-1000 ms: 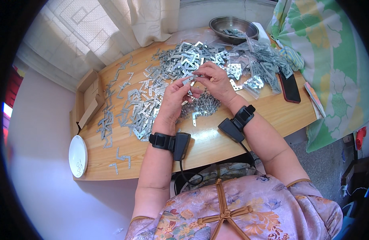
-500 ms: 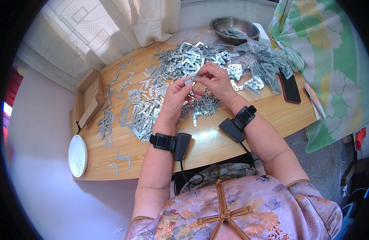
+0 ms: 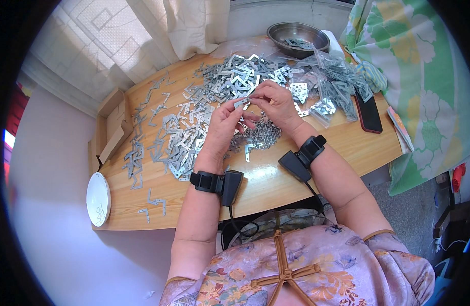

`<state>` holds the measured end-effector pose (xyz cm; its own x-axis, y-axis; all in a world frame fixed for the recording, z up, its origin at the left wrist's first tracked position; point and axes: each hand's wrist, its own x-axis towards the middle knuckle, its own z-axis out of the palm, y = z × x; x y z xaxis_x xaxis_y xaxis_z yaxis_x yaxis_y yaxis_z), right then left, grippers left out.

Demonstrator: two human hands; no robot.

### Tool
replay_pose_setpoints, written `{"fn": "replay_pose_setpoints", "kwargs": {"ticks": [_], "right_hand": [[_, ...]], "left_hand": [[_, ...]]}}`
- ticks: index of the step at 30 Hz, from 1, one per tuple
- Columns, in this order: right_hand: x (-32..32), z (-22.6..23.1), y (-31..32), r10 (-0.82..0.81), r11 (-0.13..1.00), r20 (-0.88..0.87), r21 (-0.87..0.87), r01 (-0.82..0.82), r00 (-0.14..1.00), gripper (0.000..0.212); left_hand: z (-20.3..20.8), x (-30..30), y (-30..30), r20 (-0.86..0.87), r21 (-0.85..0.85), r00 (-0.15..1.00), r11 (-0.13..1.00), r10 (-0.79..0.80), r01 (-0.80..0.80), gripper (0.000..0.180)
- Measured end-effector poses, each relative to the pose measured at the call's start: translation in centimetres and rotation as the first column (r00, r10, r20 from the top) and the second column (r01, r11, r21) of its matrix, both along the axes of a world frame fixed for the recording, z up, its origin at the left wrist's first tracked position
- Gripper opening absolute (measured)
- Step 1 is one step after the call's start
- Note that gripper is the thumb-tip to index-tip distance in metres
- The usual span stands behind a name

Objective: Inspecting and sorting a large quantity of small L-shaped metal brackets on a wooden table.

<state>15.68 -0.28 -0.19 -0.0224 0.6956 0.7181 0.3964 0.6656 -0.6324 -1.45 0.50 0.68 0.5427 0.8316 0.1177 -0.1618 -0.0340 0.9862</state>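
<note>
Taking clock directions from the hands, the left hand's (image 3: 225,122) grip is clamped on a flat metal bracket (image 3: 240,103), lifted above the table (image 3: 263,186), while the right hand's (image 3: 278,108) fingertips meet at its far end; whether they pinch the bracket itself or a small part against it, I cannot tell. For fine work like this, I would hold the bracket by its edges, keep its holes uncovered, let the left hand steady while the right makes the small adjustments, and stay low over the table so anything dropped is easily found. Loose L-shaped brackets (image 3: 183,140) spread from 12 round to 8 o'clock, and tiny metal pieces (image 3: 264,133) heap at 5. The wooden surface also carries a steel bowl (image 3: 283,35) at 1, filled clear plastic bags (image 3: 342,84) between 2 and 3, a dark phone (image 3: 368,113) at 3, a white dish (image 3: 98,194) at 8 and an open cardboard box (image 3: 111,122) at 9. Pale curtains (image 3: 179,23) hang at 11, a green floral one (image 3: 423,76) beyond the phone.
</note>
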Motion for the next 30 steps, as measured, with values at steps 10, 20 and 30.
{"fn": "replay_pose_setpoints", "kwargs": {"ticks": [10, 20, 30], "right_hand": [[-0.4, 0.3, -0.2, -0.184, 0.975, 0.086, 0.145, 0.171, 0.979, 0.008], [0.3, 0.6, -0.2, -0.164, 0.971, 0.131, -0.152, 0.184, 0.978, 0.014], [2.8, -0.2, 0.5, -0.098, 0.946, 0.596, -0.194, 0.261, 0.797, 0.015]], "left_hand": [[0.3, 0.7, -0.7, -0.081, 0.164, 0.991, 0.982, 0.102, -0.088, 0.033], [-0.3, 0.7, -0.2, -0.128, 0.261, 0.965, 0.946, 0.23, -0.191, 0.027], [-0.5, 0.3, 0.2, -0.069, 0.129, 0.943, 0.94, 0.326, -0.315, 0.023]]}}
